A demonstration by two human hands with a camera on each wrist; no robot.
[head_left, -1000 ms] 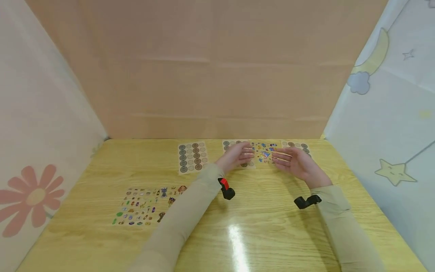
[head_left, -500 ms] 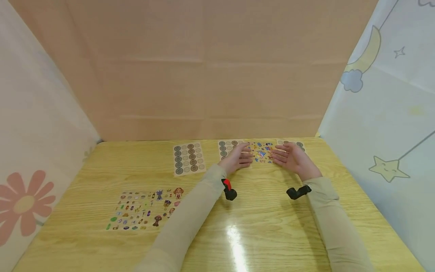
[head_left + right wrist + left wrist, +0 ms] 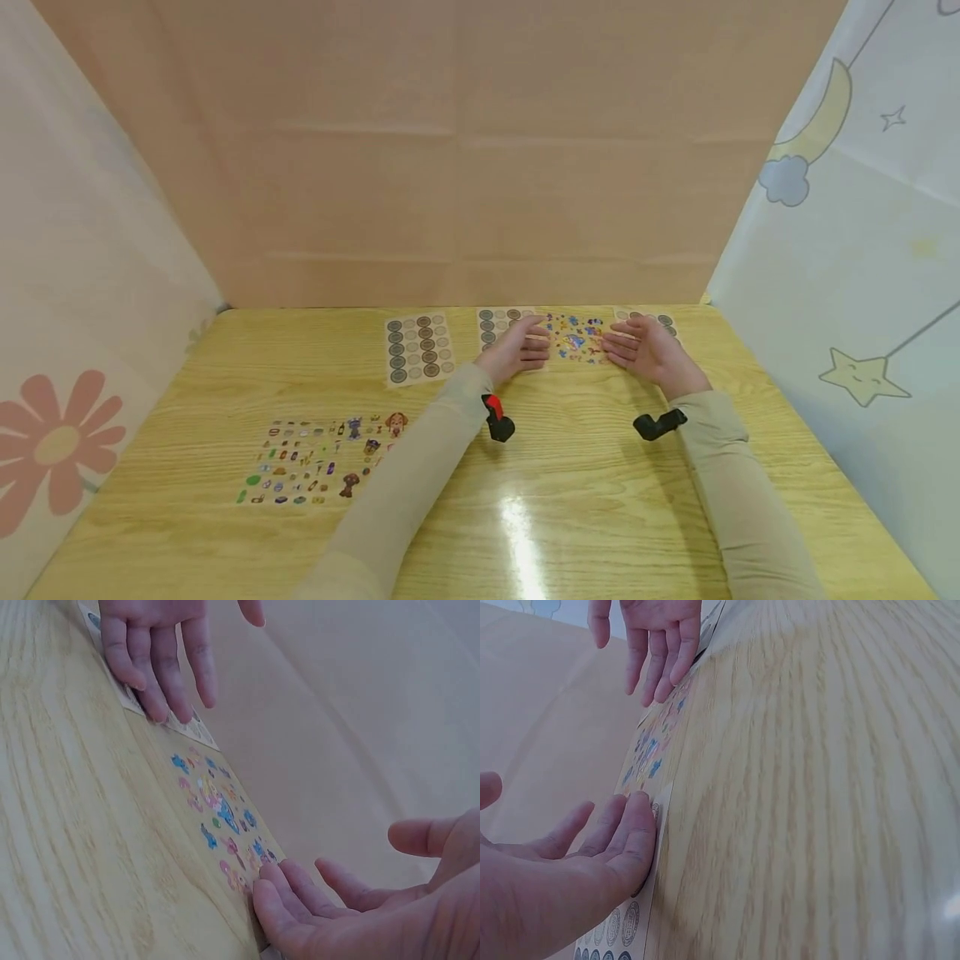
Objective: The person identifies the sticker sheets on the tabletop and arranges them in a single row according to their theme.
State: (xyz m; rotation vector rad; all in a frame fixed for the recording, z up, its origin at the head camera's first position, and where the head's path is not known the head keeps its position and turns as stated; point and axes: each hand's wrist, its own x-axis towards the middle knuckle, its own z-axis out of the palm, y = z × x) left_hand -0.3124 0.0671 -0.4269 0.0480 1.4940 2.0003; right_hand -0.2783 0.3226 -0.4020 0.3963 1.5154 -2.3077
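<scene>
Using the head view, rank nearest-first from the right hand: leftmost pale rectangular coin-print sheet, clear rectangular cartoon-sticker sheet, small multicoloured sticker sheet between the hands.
1. Multicoloured sticker sheet: immediately left.
2. Pale coin-print sheet: left of the left hand.
3. Clear cartoon-sticker sheet: front left.

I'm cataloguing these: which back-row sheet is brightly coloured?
The sticker sheet between left hand and right hand; the three circle-printed sheets are muted grey and brown.

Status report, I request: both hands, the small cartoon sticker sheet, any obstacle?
Left hand, right hand: fingers loosely extended, holding nothing. Small cartoon sticker sheet: flat on table, between them. No other object seen lying on it.
</scene>
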